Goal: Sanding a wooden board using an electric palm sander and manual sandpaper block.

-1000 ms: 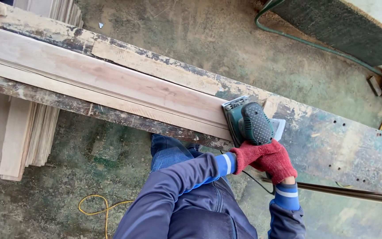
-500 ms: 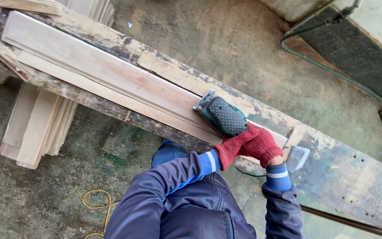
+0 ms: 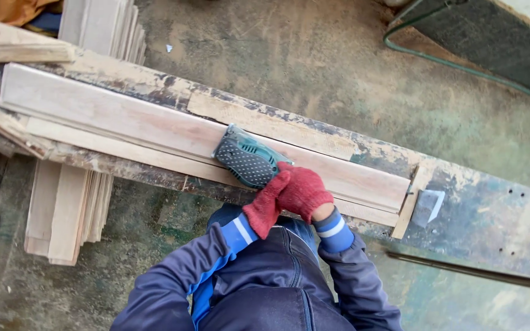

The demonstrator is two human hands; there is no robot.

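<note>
Head view: both hands, in red knit gloves, are wrapped round the back of a green electric sander (image 3: 245,160). The left hand (image 3: 264,207) is closed on the near side of its grip and the right hand (image 3: 302,189) is closed over the top, the two touching each other. The sander sits flat on a long pale wooden board (image 3: 124,119), roughly at the middle of its length.

The board lies along a worn, paint-flecked workbench (image 3: 486,214) and runs from upper left to lower right. Its right end butts against a short wooden stop block (image 3: 410,205), and just beyond that lies a small grey scrap (image 3: 427,207) on the bench. At the left end, loose wood offcuts (image 3: 7,129) rest across the bench close to the board's corner. The board's surface left of the sander is bare all the way to that end; to the right it is bare up to the stop block.

The sander's long axis follows the board, its front pointing up-left and its rear toward the hands.

Below the bench, a stack of thin slats (image 3: 69,208) lies on the concrete floor (image 3: 289,55). A green hose (image 3: 461,64) curves across the floor at upper right.
</note>
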